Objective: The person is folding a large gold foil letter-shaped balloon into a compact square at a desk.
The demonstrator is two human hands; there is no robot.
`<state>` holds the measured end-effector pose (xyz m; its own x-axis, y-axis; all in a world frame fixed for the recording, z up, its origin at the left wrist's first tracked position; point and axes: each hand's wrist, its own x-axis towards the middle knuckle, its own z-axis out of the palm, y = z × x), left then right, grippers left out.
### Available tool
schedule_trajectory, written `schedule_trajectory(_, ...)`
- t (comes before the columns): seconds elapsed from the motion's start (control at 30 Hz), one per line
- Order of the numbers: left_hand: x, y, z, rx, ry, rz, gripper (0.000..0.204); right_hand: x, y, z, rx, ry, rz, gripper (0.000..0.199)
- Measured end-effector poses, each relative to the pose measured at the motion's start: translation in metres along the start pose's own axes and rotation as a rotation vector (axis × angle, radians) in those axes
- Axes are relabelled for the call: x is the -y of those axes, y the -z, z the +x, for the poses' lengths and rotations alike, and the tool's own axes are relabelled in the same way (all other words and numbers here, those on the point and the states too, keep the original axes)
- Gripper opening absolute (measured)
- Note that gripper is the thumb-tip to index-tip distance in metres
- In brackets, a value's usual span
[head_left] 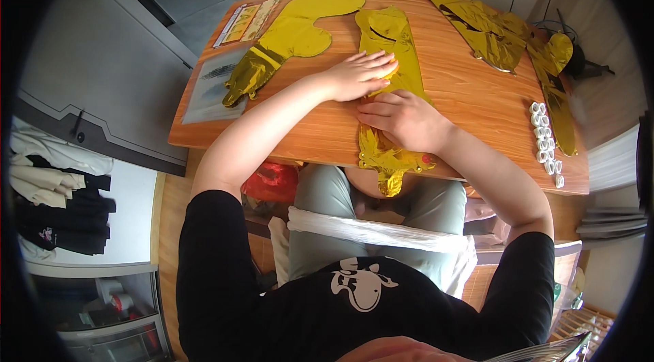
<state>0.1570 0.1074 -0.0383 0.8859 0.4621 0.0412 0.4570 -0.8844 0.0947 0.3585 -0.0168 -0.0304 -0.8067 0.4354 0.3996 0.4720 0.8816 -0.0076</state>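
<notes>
A flat gold foil balloon (410,62) lies on the table in front of me, its crumpled lower end (390,175) hanging over the near edge. My left hand (360,76) rests on the middle of it, palm down with fingers stretched out and a little apart. Just nearer and to the right, my right hand (411,120) has its fingers curled against the same balloon; its fingertips are partly hidden. Left of my hands lies another flat gold foil balloon (306,14), its near end crumpled and folded.
More gold foil balloons (501,38) are spread at the far right of the wooden table (470,110). Several small white rolls (543,137) stand in rows near the right edge. A clear plastic sleeve (204,100) and a printed card (245,21) lie at the left.
</notes>
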Motion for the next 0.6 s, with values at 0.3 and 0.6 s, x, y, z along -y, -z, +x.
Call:
schedule_trajectory(0.3, 0.05, 0.025, 0.003, -0.433, 0.301, -0.615, 0.051, 0.003, 0.003, 0.0, -0.015, 0.006, 0.022, 0.038)
schedule_trajectory(0.6, 0.043, 0.032, -0.013, -0.235, 0.146, 0.167, 0.051, 0.0, 0.001, -0.001, 0.027, 0.0, 0.024, 0.039)
